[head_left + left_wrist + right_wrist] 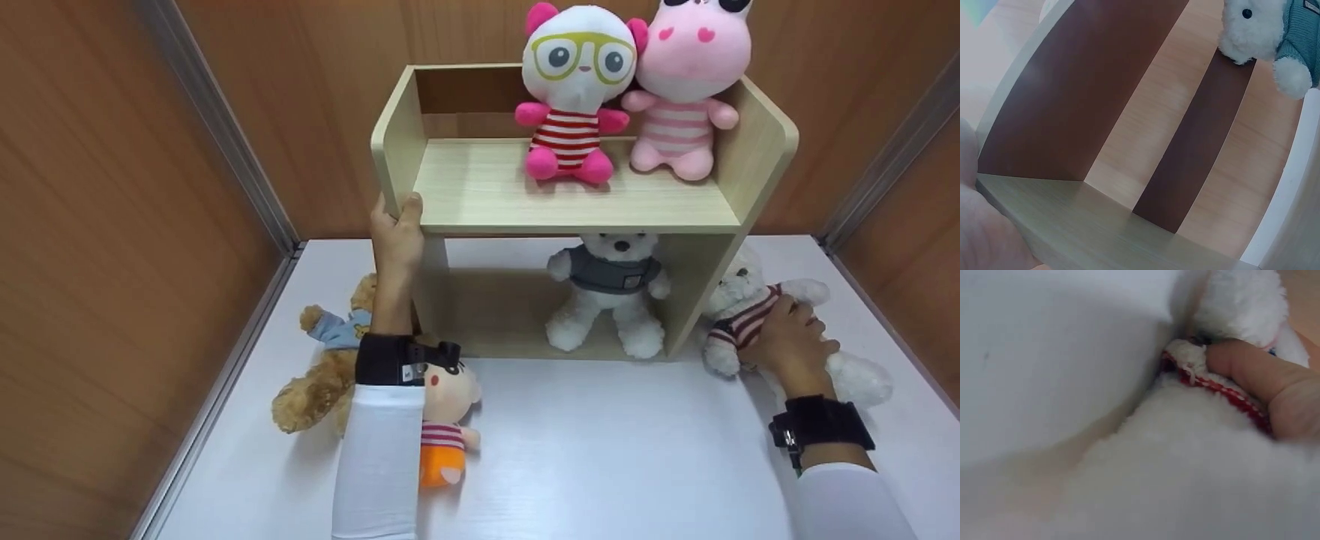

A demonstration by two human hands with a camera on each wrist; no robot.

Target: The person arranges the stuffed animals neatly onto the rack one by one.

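Observation:
My left hand (399, 238) grips the left side panel of a pale wooden shelf (480, 210), its thumb at the front edge of the upper board. The shelf's edge also shows close beside that palm in the left wrist view. At the right, my right hand (795, 341) is curled around the middle of a white teddy bear (733, 289) in a striped sweater, lying on the white table beside the shelf. In the right wrist view the thumb (1252, 368) presses at the sweater's red-trimmed hem, with white fur below it.
On the upper board sit a panda plush (577, 90) with yellow glasses and a pink plush (686, 120). A white bear in a grey sweater (615, 274) stands in the lower compartment. A brown bear (311, 390) and a doll in orange shorts (442, 457) lie by my left forearm. Wooden walls enclose the table.

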